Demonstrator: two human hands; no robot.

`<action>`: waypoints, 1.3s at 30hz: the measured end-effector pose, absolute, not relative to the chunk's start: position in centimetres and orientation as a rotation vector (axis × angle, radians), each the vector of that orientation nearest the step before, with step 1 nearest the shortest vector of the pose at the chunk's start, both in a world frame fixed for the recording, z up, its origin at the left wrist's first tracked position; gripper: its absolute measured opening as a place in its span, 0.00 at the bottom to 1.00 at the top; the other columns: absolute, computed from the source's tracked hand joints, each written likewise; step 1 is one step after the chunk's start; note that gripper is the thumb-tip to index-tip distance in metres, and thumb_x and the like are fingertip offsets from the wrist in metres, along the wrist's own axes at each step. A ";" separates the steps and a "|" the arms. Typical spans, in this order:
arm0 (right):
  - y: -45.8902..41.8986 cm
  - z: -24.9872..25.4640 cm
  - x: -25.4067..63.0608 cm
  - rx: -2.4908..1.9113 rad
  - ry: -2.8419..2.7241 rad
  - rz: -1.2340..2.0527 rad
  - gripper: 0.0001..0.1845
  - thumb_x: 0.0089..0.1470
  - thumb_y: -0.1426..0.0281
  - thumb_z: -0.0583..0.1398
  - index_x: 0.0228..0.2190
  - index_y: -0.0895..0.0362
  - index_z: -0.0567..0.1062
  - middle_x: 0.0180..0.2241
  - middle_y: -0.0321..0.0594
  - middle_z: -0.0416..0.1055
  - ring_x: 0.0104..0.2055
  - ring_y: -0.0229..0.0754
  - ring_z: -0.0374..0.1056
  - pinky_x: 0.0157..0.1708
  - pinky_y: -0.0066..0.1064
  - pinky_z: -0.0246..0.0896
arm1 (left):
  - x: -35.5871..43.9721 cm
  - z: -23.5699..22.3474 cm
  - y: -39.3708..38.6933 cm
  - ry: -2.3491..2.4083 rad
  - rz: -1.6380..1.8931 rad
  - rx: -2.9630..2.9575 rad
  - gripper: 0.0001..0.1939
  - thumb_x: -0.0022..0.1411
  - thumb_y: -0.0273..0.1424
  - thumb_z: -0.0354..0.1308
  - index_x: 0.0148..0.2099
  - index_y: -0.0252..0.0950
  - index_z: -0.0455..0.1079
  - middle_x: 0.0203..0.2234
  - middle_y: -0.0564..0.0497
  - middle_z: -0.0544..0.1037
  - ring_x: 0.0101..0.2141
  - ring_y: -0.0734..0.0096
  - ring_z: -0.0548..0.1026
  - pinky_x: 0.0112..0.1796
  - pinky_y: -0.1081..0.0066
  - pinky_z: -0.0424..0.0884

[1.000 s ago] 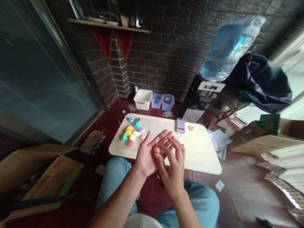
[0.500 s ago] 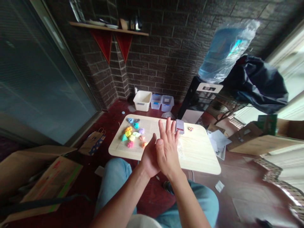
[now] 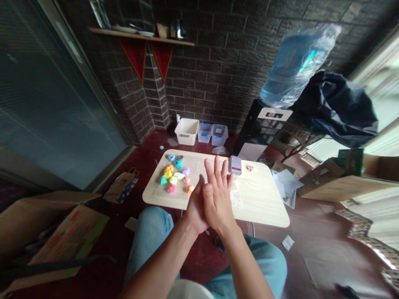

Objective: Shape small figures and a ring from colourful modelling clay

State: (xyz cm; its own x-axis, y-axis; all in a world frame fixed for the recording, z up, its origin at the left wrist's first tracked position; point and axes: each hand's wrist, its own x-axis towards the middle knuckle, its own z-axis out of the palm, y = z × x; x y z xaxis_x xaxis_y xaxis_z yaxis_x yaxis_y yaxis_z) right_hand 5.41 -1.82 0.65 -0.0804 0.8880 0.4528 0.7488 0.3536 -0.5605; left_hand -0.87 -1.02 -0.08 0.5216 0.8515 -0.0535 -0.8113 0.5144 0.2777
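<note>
Above the near edge of the small table, my right hand (image 3: 218, 199) lies flat against my left hand (image 3: 195, 207), palm to palm. The right fingers are stretched out and slightly apart. My left hand sits beneath, its thumb pointing up and most of its fingers covered by the right. Whatever may be between the palms is hidden. To their left on the table lie several soft-looking coloured lumps, among them a yellow lump (image 3: 167, 174), a pink lump (image 3: 171, 189) and an orange lump (image 3: 190, 189). Beyond the right fingers is a phone (image 3: 236, 165).
The pale table (image 3: 262, 203) carries a clear textured sheet and a small multicoloured ball (image 3: 249, 168). Behind it stand a white bin (image 3: 187, 132), two clear bins and a water dispenser (image 3: 264, 128). Cardboard boxes (image 3: 62, 236) flank both sides.
The right hand has shifted slightly over the left, its fingertips a little lower and further left. The palms stay together, and the things on the table look unmoved.
</note>
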 end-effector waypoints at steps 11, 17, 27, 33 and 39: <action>-1.4 0.8 6.4 -1.347 -1.535 0.662 0.34 0.65 0.53 0.30 0.64 0.45 0.55 0.70 0.34 0.39 0.72 0.46 0.29 0.66 0.57 0.22 | -1.3 -1.4 -0.5 0.169 0.864 0.203 0.30 0.66 0.48 0.44 0.63 0.38 0.63 0.58 0.43 0.71 0.62 0.52 0.61 0.59 0.55 0.58; -1.2 0.6 6.5 -1.356 -1.543 0.611 0.32 0.66 0.54 0.34 0.63 0.47 0.58 0.70 0.35 0.40 0.72 0.44 0.29 0.67 0.55 0.22 | -1.2 -1.0 -0.5 0.164 0.853 0.236 0.32 0.66 0.51 0.41 0.64 0.39 0.62 0.58 0.43 0.71 0.61 0.52 0.63 0.58 0.55 0.59; -1.2 -0.1 6.0 -1.455 -1.598 0.516 0.29 0.67 0.56 0.35 0.64 0.45 0.55 0.71 0.35 0.36 0.72 0.47 0.25 0.65 0.60 0.22 | -0.3 -1.0 -0.8 0.161 0.940 0.208 0.32 0.65 0.53 0.43 0.66 0.46 0.57 0.63 0.49 0.65 0.64 0.57 0.58 0.61 0.56 0.54; -1.1 -1.2 5.9 -1.492 -1.607 0.445 0.28 0.66 0.55 0.38 0.64 0.44 0.55 0.71 0.35 0.36 0.72 0.48 0.24 0.64 0.62 0.21 | 0.2 -1.9 -0.9 0.146 0.975 0.208 0.28 0.67 0.47 0.45 0.66 0.47 0.57 0.63 0.50 0.65 0.63 0.58 0.60 0.62 0.56 0.53; -0.6 -0.8 6.5 -1.364 -1.308 0.770 0.34 0.65 0.52 0.33 0.60 0.48 0.64 0.68 0.41 0.49 0.71 0.47 0.37 0.66 0.58 0.24 | -1.1 -2.6 0.0 0.197 0.853 0.180 0.30 0.66 0.47 0.46 0.63 0.35 0.63 0.56 0.40 0.72 0.60 0.50 0.65 0.58 0.54 0.59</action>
